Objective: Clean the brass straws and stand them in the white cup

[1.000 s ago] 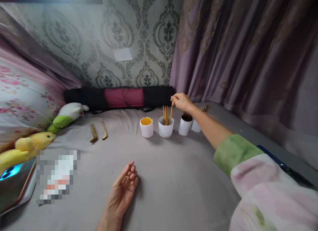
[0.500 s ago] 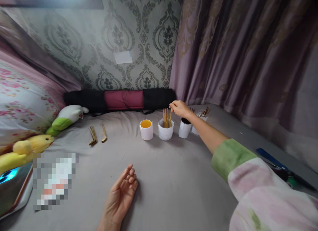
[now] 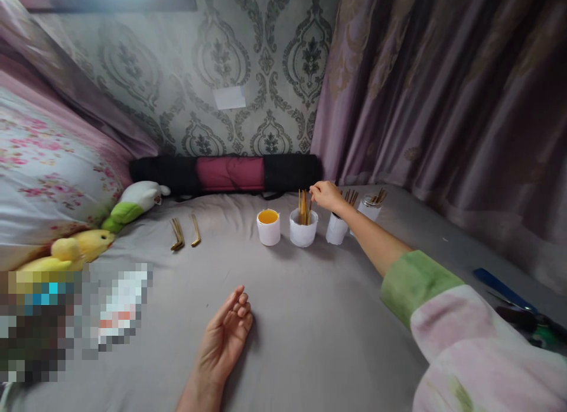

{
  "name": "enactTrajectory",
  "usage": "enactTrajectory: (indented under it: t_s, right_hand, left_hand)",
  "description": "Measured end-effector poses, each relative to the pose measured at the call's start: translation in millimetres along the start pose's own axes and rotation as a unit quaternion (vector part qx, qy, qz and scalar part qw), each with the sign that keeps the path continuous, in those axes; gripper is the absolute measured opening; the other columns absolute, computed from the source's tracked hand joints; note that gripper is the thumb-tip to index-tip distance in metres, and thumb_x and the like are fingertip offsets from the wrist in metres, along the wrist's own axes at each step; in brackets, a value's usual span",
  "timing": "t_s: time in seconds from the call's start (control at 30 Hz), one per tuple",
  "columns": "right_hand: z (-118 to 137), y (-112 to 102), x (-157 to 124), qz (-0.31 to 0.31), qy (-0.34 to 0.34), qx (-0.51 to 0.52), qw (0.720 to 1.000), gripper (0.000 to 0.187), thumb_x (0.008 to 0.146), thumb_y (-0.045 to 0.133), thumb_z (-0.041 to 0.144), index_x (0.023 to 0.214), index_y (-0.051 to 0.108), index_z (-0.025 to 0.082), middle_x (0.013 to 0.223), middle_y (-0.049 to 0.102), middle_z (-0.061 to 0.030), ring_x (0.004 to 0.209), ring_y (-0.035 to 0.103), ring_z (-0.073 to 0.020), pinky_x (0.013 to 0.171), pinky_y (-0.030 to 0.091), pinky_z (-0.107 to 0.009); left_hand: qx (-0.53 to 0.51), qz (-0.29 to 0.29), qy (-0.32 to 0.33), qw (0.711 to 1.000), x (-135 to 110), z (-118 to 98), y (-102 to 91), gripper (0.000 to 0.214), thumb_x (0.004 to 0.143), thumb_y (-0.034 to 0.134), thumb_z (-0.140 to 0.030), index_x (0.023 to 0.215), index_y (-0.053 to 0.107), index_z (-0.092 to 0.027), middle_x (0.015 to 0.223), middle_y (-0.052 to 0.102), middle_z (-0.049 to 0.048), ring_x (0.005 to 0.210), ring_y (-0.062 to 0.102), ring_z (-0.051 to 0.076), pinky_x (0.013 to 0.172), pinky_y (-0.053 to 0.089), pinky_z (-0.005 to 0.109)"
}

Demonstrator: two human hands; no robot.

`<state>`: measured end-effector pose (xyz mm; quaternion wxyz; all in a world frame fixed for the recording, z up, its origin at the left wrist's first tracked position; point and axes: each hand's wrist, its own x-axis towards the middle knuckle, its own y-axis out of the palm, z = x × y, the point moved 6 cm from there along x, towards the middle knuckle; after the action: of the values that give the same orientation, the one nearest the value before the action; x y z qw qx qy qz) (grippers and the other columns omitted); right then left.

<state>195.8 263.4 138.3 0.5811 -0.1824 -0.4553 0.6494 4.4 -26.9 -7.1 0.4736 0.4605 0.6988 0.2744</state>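
Observation:
My right hand [image 3: 326,196] reaches out over a wide white cup [image 3: 303,234], its thumb and fingers pinched on the top of a thin golden-brown stick [image 3: 309,214]. The stick stands upright in that cup, beside several similar sticks [image 3: 302,206]. My left hand [image 3: 230,329] rests palm up above the grey sheet, fingers loosely bent and apart, holding nothing. Left of the wide cup stands a white cup with an orange inside [image 3: 269,232]. A narrower white cup [image 3: 336,230] with dark sticks is to the right, partly behind my right forearm.
A jar of brown sticks [image 3: 370,206] stands at the far right of the row. Bent golden rods [image 3: 178,234] lie on the left of the sheet [image 3: 310,317]. Plush toys [image 3: 91,243], a long black and maroon bag [image 3: 230,174] and a blue-handled item [image 3: 505,289] surround the area.
The view has turned slightly left, so everything sits further right. My right hand keeps its pinch on the stick and is slightly lower over the cup. My left hand keeps its pose.

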Motion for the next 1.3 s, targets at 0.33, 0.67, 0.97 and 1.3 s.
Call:
enactTrajectory:
  t_s: [0.33, 0.67, 0.97, 1.3]
  right_hand:
    - [9, 11, -1, 0.021, -0.018, -0.011, 1.000, 0.027, 0.084, 0.041, 0.022, 0.074, 0.065, 0.014, 0.072, 0.069, -0.0060, 0.063, 0.062, -0.0124, 0.065, 0.042, -0.020]
    - [11, 22, -1, 0.050, -0.020, -0.011, 0.998, 0.028, 0.083, 0.040, 0.019, 0.069, 0.064, 0.015, 0.071, 0.068, -0.0050, 0.065, 0.062, -0.0118, 0.063, 0.041, -0.018]
    - [10, 21, -5, 0.062, -0.016, -0.015, 0.998, 0.025, 0.081, 0.042, 0.019, 0.071, 0.065, 0.016, 0.073, 0.068, -0.0054, 0.060, 0.060, -0.0114, 0.059, 0.040, -0.018]
    - [-1, 6, -8, -0.014, 0.024, 0.015, 1.000, 0.025, 0.080, 0.043, 0.022, 0.083, 0.067, 0.015, 0.076, 0.069, -0.0066, 0.063, 0.062, -0.0125, 0.063, 0.042, -0.020]
  left_hand:
    - [-0.001, -0.004, -0.001, 1.000, 2, 0, -2.0, 0.019, 0.081, 0.044, -0.006, 0.093, 0.058, -0.011, 0.074, 0.051, 0.0036, 0.057, 0.048, 0.006, 0.050, 0.045, 0.019]
    - [-0.007, -0.006, -0.005, 1.000, 1, 1, -1.0, 0.019, 0.081, 0.044, -0.005, 0.093, 0.058, -0.009, 0.074, 0.050, 0.0030, 0.056, 0.047, 0.005, 0.050, 0.045, 0.018]
    - [-0.004, -0.008, -0.003, 1.000, 0, 1, -0.7, 0.019, 0.082, 0.042, -0.005, 0.093, 0.058, -0.009, 0.073, 0.049, 0.0029, 0.055, 0.047, 0.006, 0.049, 0.044, 0.018]
    - [-0.008, -0.023, -0.001, 1.000, 2, 3, -0.3, 0.017, 0.082, 0.044, -0.007, 0.091, 0.058, -0.008, 0.073, 0.050, 0.0030, 0.055, 0.047, 0.006, 0.048, 0.044, 0.018]
